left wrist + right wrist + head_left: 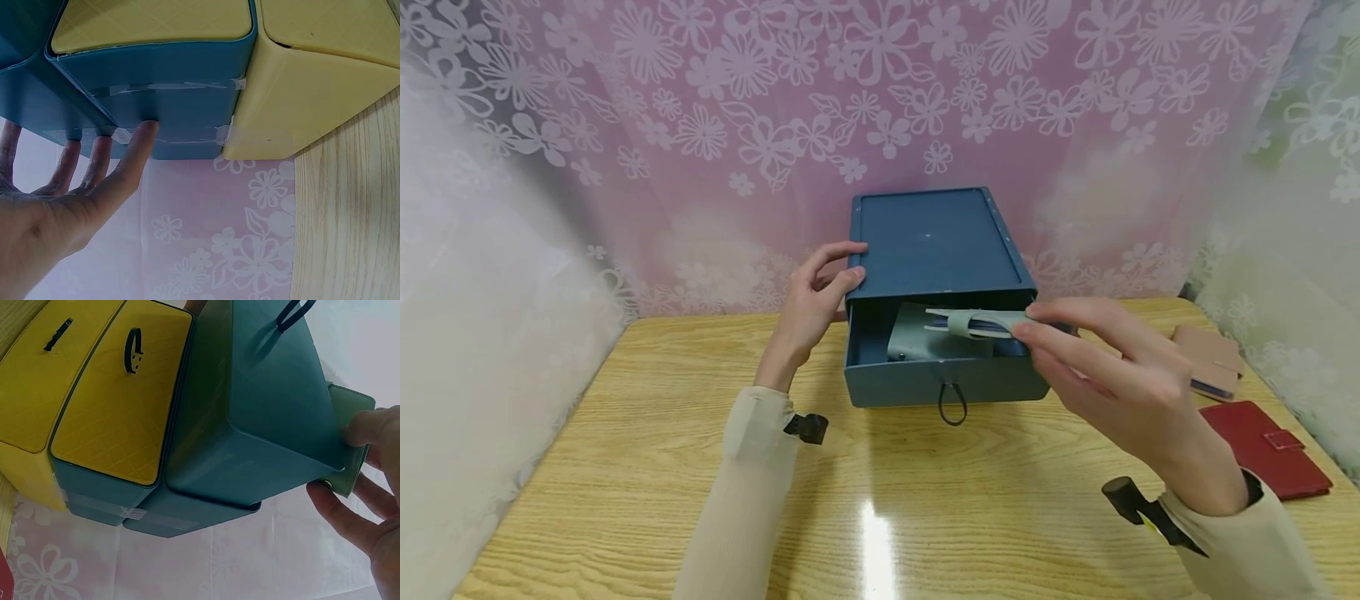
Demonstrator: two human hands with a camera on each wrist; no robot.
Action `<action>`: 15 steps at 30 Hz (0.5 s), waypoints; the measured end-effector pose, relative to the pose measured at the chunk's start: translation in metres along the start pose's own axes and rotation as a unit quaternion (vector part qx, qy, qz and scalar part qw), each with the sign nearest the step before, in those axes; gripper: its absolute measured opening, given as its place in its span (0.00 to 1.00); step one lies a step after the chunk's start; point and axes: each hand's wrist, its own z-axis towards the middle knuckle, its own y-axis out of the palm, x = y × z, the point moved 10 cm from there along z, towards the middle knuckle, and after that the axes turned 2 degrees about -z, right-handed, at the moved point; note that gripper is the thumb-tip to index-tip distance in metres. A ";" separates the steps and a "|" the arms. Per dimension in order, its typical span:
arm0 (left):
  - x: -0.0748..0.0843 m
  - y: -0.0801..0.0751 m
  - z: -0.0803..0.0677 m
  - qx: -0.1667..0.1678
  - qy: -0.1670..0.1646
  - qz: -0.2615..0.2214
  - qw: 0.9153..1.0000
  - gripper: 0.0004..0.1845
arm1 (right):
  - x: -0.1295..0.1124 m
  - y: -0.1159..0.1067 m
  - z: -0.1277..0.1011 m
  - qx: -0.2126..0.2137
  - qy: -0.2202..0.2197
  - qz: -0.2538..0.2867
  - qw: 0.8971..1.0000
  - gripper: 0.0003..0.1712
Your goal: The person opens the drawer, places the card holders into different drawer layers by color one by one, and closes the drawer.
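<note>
A drawer box [936, 250] stood on the desk [880, 500] toward its back edge, with a curtain [775, 125] hanging behind it. Its drawer [943, 379] was pulled out toward the person, and a wallet [917, 337] lay inside. The left hand [816, 296] rested against the box's left side. The right hand [1112, 375] held a second wallet [981, 323] above the open drawer, on its right. Two more wallets [1213, 358] [1262, 446] lay on the desk right of the box, one behind the other.

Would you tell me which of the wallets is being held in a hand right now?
The grey-green wallet, pinched by the right hand above the open drawer; the red wallet and pink wallet lie untouched on the table.
</note>
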 end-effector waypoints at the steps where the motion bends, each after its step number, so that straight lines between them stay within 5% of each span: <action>1: 0.000 0.000 0.000 0.000 0.000 0.001 1.000 0.20 | 0.000 0.002 0.001 -0.007 -0.001 -0.003 1.000 0.15; 15: 0.001 0.000 0.000 0.001 0.000 0.006 1.000 0.20 | -0.002 0.013 0.009 -0.038 -0.017 -0.017 0.999 0.14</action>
